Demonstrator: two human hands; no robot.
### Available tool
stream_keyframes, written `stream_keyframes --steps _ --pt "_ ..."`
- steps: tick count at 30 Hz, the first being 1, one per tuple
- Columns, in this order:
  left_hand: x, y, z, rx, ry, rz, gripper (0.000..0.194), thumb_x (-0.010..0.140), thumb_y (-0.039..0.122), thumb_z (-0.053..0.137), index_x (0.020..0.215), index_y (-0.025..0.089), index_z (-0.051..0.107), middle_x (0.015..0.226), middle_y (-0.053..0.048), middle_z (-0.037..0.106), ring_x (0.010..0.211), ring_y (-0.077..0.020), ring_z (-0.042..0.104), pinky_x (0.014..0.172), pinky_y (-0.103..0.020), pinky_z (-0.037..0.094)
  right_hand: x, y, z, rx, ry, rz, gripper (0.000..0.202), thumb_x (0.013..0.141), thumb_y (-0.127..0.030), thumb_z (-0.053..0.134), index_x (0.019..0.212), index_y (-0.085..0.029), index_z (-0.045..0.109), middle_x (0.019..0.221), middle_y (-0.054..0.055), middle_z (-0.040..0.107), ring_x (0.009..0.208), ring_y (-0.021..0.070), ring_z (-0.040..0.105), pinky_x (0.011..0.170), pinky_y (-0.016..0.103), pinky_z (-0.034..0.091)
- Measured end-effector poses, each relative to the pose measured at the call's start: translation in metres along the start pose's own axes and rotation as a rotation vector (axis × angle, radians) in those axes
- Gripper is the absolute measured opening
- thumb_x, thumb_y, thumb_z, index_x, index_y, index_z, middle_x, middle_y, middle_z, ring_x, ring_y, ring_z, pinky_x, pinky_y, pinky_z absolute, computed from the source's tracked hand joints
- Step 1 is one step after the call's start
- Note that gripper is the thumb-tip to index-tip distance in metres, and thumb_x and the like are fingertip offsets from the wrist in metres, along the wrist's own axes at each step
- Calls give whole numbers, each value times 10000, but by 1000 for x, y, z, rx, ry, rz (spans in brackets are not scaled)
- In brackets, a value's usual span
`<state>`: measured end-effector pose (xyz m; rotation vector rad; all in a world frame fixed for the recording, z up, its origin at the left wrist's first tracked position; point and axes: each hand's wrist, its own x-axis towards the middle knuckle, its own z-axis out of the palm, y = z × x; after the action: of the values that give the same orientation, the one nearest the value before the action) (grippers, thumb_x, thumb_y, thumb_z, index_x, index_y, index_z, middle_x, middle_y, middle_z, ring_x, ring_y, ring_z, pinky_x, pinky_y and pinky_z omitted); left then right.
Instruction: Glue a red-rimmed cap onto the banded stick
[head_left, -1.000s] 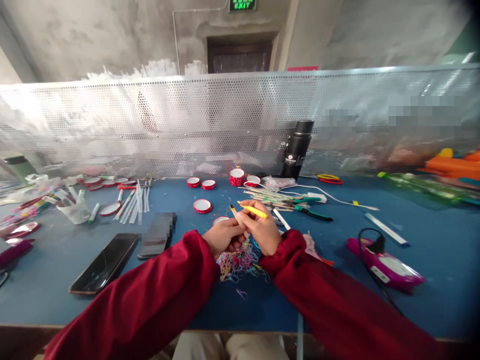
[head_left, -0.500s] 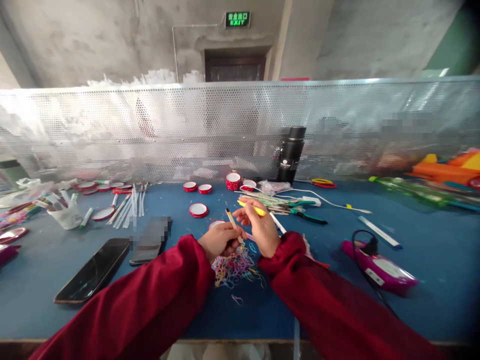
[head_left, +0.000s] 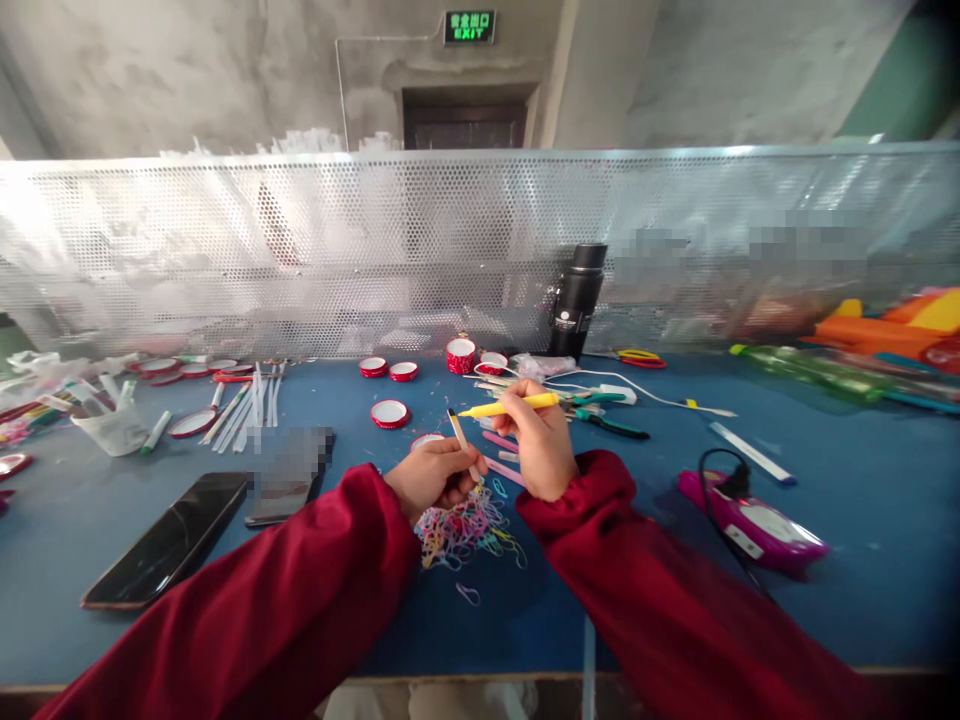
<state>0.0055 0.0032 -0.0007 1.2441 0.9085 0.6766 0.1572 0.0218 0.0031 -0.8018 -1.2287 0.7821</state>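
My left hand [head_left: 436,472] is closed around a pale flat craft stick [head_left: 461,436] that leans with its dark end up. In my right hand [head_left: 541,440] is a yellow marker pen [head_left: 501,407], lying nearly level and pointing left. The pen's tip is close to the stick's dark end; whether they touch I cannot tell. Under my left hand lies a tangled heap of colourful loops of thin cord [head_left: 469,525], with one loose loop [head_left: 468,594] in front of it. Pink strips [head_left: 504,470] show between my hands.
Left of my arms lie two dark phones [head_left: 169,535], a white cup of markers [head_left: 112,432] and clear glue sticks [head_left: 251,412]. Red-rimmed round tins [head_left: 390,414], a black flask [head_left: 579,305] and green-handled pliers [head_left: 609,425] stand or lie further back. A purple power strip [head_left: 754,525] is right.
My right hand has turned the yellow pen from slanting across the fingers to level, with its tip now by the stick's dark end. The whole view has shifted slightly.
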Motion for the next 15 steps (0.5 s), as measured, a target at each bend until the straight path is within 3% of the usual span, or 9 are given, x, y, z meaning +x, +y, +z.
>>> stream_keyframes --steps 15 --pt "-7 1 3 23 -59 51 237 838 372 517 752 152 536 545 27 451 442 -62 370 449 -195 247 -1 -3 2 -89 -18 0 137 806 -338 563 689 -280 523 536 6 548 513 175 496 475 337 409"
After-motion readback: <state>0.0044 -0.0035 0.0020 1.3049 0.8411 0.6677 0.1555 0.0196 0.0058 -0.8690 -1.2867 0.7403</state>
